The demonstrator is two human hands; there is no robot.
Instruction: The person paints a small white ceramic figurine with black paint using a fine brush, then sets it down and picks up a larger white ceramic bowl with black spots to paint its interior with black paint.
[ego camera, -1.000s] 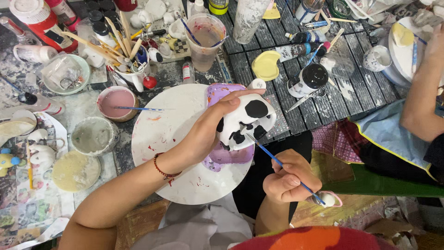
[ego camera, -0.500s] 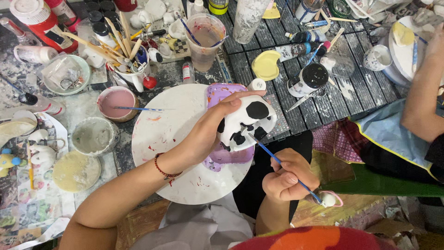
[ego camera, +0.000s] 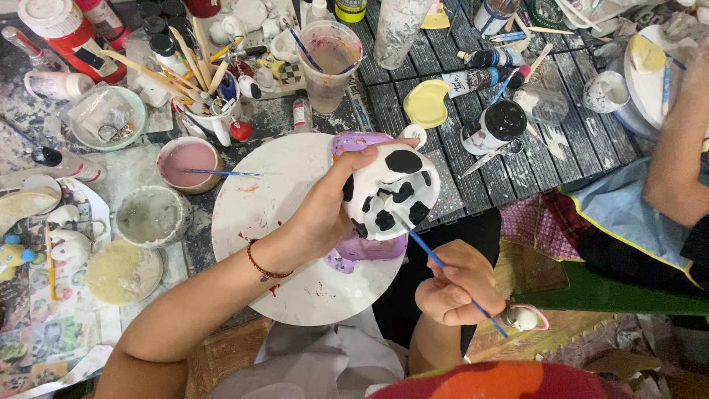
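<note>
My left hand grips a white ceramic figure with black cow patches, held tilted above a round white board. A purple base shows under the figure. My right hand pinches a thin blue paintbrush whose tip touches the figure's lower side. A red string bracelet sits on my left wrist.
A pink paint bowl with a brush across it, a grey cup and a jar of sticks and brushes stand left. A water cup, paint bottles and a yellow lid lie behind. Another person's arm reaches in at right.
The figure has turned slightly in my left hand, and the brush tip has shifted a little along its lower edge. My right hand barely moved.
</note>
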